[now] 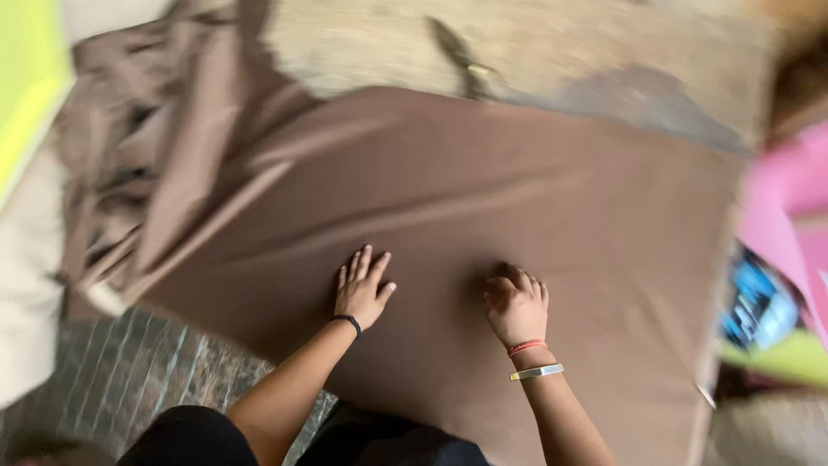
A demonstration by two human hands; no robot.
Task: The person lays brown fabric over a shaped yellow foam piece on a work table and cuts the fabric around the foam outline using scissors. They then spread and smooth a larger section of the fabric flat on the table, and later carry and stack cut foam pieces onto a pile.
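Both hands rest on a sheet of brown fabric [517, 198] spread flat across the middle of the view. Left hand [360, 289]: open, palm down, fingers extended and slightly fanned, pressing flat on the cloth; a dark band circles its wrist. Right hand [516, 304]: closed, fingers curled under so that the knuckles face up, resting on the cloth just beside a small pucker in the weave; whether it pinches any material cannot be determined through the motion blur. An orange thread and a silver bangle [536, 372] sit on the right wrist. The two hands lie near each other, apart, at roughly the same height in the frame, close to the near edge of the fabric. The fabric covers most of the work surface; its left portion is gathered into loose, bunched folds [129, 173], while the central and right portions lie smooth with shallow diagonal creases. Beyond the far edge of the cloth, a pale woven mat [535, 52] is exposed. Below the left side of the cloth, a patterned brick-like floor [129, 371] shows. The dark trousers [190, 440] of the person appear at the bottom edge. A yellow-green item [26, 86] occupies the upper left corner, and a cream-coloured cloth [26, 285] lies below it. At the right edge, a pink sheet [789, 198] adjoins a blurred blue-and-white object [759, 306].
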